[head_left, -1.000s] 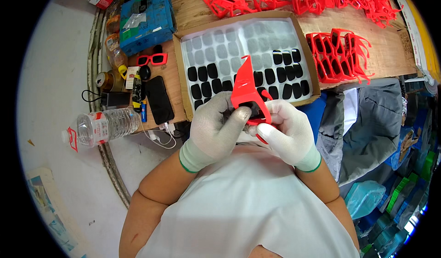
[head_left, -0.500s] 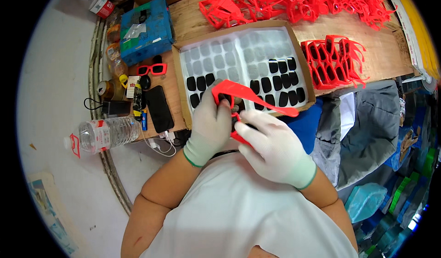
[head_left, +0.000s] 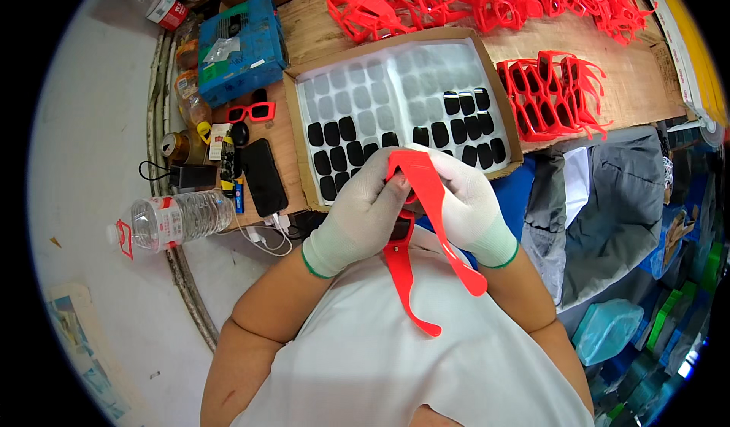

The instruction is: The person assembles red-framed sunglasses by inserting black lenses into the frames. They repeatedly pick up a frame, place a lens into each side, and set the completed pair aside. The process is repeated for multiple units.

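Observation:
Between my gloved hands is a pair of red sunglasses (head_left: 426, 191), its two temples spread toward my body. My left hand (head_left: 361, 214) is closed on the frame front from the left, near a dark lens (head_left: 401, 229). From the other side my right hand (head_left: 471, 203) grips the frame, its fingers partly hidden behind the upper temple. Just beyond both hands lies a shallow cardboard box (head_left: 292, 123) lined with white sheets. Dark lenses (head_left: 331, 133) stand in rows on its near part, and the far rows show faint lens shapes under a sheet.
Several red sunglasses (head_left: 551, 96) are stacked right of the box, and a big heap of red frames (head_left: 487, 1) lies behind it. At left are a blue box (head_left: 242, 50), a phone (head_left: 265, 177), another pair of red glasses (head_left: 252, 112) and a large plastic bottle (head_left: 179, 222).
The sunglasses have turned, so their temples now point toward my body instead of to the right. My right hand has moved up to the frame front.

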Motion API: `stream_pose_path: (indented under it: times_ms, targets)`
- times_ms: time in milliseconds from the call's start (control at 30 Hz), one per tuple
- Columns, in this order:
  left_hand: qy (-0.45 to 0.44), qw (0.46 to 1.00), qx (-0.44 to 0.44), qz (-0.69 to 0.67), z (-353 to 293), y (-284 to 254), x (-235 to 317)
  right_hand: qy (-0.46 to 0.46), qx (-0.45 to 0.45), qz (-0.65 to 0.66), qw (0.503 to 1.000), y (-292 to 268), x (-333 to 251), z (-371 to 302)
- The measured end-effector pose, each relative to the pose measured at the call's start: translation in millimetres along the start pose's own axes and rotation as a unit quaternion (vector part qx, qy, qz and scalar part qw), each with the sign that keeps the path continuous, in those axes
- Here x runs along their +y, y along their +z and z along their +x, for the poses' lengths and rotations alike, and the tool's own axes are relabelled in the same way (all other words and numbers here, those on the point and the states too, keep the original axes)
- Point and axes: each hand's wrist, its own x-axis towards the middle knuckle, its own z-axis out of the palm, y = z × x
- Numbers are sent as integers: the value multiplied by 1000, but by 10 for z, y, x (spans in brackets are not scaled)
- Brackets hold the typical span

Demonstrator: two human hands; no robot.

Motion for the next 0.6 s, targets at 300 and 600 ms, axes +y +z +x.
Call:
stream_pose_path:
  times_ms: [300,600]
  targets:
    - [-28,965,36,259,-61,46,84,-65,36,-273,959,-43,-89,-60]
    - [35,942,40,331,-75,78,194,-118,30,-335,934,-44,-161,-125]
